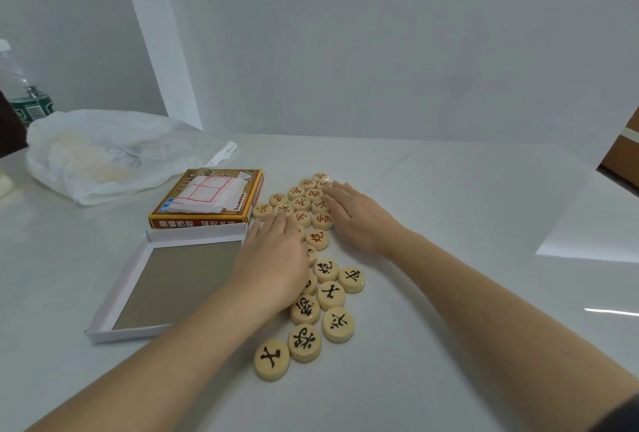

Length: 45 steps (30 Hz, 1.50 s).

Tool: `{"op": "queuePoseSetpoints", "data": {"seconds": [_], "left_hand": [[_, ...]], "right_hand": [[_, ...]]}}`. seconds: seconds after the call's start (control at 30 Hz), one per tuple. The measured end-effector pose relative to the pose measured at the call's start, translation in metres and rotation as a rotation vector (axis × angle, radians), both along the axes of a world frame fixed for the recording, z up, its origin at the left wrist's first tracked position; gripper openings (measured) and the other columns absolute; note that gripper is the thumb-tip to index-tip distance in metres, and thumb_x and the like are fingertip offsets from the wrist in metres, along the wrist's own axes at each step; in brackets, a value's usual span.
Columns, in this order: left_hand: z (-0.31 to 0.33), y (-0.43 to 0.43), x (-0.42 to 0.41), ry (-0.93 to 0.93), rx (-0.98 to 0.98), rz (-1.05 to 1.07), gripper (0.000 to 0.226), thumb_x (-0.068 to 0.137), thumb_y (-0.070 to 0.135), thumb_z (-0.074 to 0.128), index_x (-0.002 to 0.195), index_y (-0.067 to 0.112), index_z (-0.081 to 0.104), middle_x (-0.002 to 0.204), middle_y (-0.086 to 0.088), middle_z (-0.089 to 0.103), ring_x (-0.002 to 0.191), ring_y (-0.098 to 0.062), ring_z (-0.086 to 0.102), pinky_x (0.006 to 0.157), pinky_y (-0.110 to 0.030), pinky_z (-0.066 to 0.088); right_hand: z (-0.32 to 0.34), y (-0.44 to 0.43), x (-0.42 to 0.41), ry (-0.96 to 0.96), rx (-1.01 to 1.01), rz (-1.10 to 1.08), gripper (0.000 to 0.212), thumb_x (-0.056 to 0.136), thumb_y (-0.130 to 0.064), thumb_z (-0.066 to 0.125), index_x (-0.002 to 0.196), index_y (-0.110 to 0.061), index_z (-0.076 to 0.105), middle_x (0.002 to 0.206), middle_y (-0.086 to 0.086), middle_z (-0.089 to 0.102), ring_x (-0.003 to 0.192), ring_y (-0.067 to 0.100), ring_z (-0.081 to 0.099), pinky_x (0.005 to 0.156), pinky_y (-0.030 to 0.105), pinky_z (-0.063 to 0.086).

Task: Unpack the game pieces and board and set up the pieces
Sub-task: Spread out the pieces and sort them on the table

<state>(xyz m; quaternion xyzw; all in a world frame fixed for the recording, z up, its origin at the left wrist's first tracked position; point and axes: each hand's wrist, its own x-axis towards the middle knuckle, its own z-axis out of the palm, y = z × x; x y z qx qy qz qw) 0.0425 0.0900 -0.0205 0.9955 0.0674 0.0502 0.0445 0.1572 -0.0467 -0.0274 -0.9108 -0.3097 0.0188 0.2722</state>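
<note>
Wooden pieces [304,210], flat fingers [276,224] of both hands touching

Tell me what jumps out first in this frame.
A cluster of round wooden pieces runs down the middle of the white table, red-lettered ones at the far end and black-lettered ones nearer. The left hand lies flat on the cluster and the right hand rests against its far right side, fingers straight. To the left sit an empty box tray and, behind it, a yellow box with a folded paper board on top.
</note>
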Motion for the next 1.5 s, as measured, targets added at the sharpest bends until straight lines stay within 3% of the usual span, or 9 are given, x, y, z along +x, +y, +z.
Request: {"op": "queuePoseSetpoints", "data": {"seconds": [0.13,0.33,0.43,0.63,0.77,0.93,1.1,1.23,1.5], "left_hand": [[0.002,0.012,-0.036,-0.034,0.109,0.017,0.058,0.1,0.039,0.012,0.151,0.012,0.004,0.16,-0.008,-0.002,0.147,-0.02,-0.005,0.119,-0.041,-0.002],[0.006,0.042,-0.062,0.052,0.013,-0.153,0.062,0.099,0.046,0.01,0.151,0.015,-0.003,0.159,0.002,-0.01,0.143,-0.006,-0.014,0.111,-0.02,-0.009],[0.005,0.039,-0.057,0.034,0.058,-0.137,0.062,0.099,0.045,0.008,0.151,0.012,-0.003,0.159,-0.002,-0.01,0.145,-0.01,-0.013,0.115,-0.024,-0.008],[0.009,0.032,-0.045,0.036,-0.193,-0.072,0.057,0.102,0.036,0.018,0.152,0.012,0.004,0.16,-0.003,-0.006,0.146,-0.013,-0.009,0.114,-0.025,-0.003],[0.006,0.025,-0.07,-0.03,-0.104,-0.113,0.06,0.099,0.044,0.011,0.152,0.017,0.003,0.16,0.004,-0.007,0.145,-0.006,-0.01,0.112,-0.021,-0.007],[-0.002,0.007,-0.088,-0.017,0.077,-0.092,0.092,0.072,0.051,-0.023,0.152,0.014,0.003,0.16,0.0,-0.004,0.146,-0.01,-0.01,0.114,-0.029,-0.009],[-0.002,0.008,-0.072,-0.027,0.153,-0.003,0.068,0.093,0.044,-0.005,0.151,0.011,0.008,0.16,-0.004,0.004,0.147,-0.015,-0.002,0.119,-0.036,-0.001],[0.002,0.014,-0.06,-0.043,0.164,0.057,0.061,0.098,0.039,0.008,0.151,0.009,0.015,0.159,-0.006,0.013,0.147,-0.018,0.006,0.119,-0.038,0.005],[-0.009,-0.004,-0.08,-0.105,0.112,-0.008,0.093,0.073,0.047,-0.016,0.15,0.01,0.021,0.158,-0.006,0.018,0.146,-0.016,0.011,0.12,-0.037,0.005]], "right_hand": [[0.005,-0.018,-0.052,-0.015,-0.058,0.052,0.048,0.105,-0.031,0.024,0.152,-0.021,0.024,0.161,0.001,0.018,0.149,0.016,0.009,0.121,0.04,0.007],[0.004,-0.022,-0.1,0.014,-0.093,0.08,0.052,0.104,-0.034,0.023,0.154,-0.022,0.014,0.162,0.002,0.013,0.15,0.019,0.003,0.121,0.039,0.002],[-0.002,-0.015,-0.104,-0.012,-0.155,0.023,0.052,0.104,-0.035,0.021,0.153,-0.019,0.013,0.161,0.006,0.012,0.15,0.024,0.003,0.12,0.04,0.002],[-0.01,0.006,-0.104,-0.04,-0.175,-0.126,0.054,0.101,-0.032,0.018,0.151,-0.014,0.014,0.154,0.012,0.022,0.147,0.033,0.011,0.119,0.047,0.01],[-0.009,0.007,-0.105,-0.024,-0.139,-0.122,0.053,0.101,-0.031,0.018,0.151,-0.013,0.015,0.154,0.014,0.024,0.146,0.034,0.013,0.119,0.047,0.011],[0.001,-0.016,-0.128,-0.023,-0.228,-0.072,0.055,0.103,-0.028,0.016,0.153,-0.01,0.002,0.161,0.012,0.007,0.149,0.029,0.002,0.12,0.044,0.004],[-0.008,-0.019,-0.14,-0.091,-0.313,-0.064,0.056,0.103,-0.033,0.015,0.153,-0.01,0.004,0.162,0.011,0.001,0.15,0.024,0.0,0.121,0.043,0.002],[-0.013,-0.003,-0.135,-0.116,-0.286,-0.053,0.058,0.102,-0.034,0.013,0.153,-0.01,0.006,0.162,0.011,0.004,0.15,0.025,0.003,0.121,0.042,0.005],[-0.008,-0.004,-0.11,-0.063,-0.258,-0.085,0.057,0.103,-0.032,0.016,0.153,-0.006,0.005,0.162,0.01,0.007,0.15,0.024,0.004,0.121,0.043,0.004]]}}
